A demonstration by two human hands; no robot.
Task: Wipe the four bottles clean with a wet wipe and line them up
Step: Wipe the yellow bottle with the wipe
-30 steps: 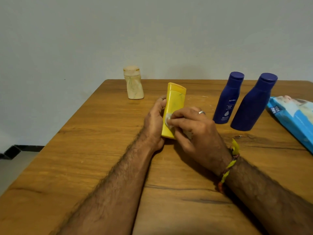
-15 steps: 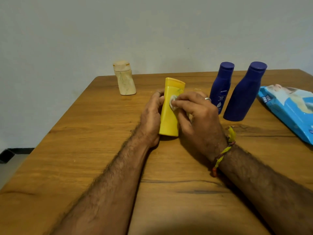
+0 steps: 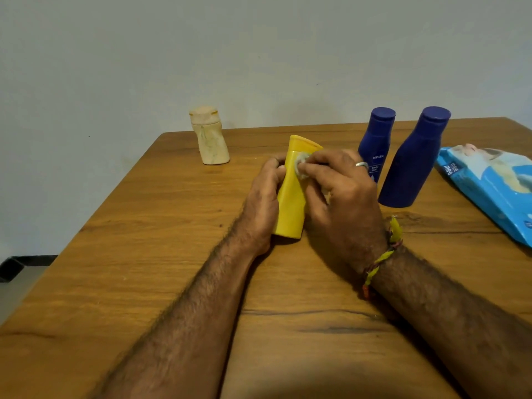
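A yellow bottle (image 3: 290,203) stands upright in the middle of the wooden table (image 3: 144,254). My left hand (image 3: 263,203) grips it from the left side. My right hand (image 3: 339,197) pinches a small bunched wet wipe (image 3: 300,167) and presses it against the bottle's upper front, just below the cap. A cream bottle (image 3: 209,136) stands apart at the far left. Two dark blue bottles stand close together at the right, a smaller one (image 3: 374,142) behind my right hand and a larger one (image 3: 411,159) beside it.
A blue wet wipe pack (image 3: 495,185) lies flat near the table's right edge, right of the blue bottles. A pale wall rises behind the table. The table's left edge drops to a floor with a dark skirting.
My right hand has slid the wipe up the yellow bottle, from its lower part to near the cap. The left hand has kept its grip. The camera view shifted slightly.
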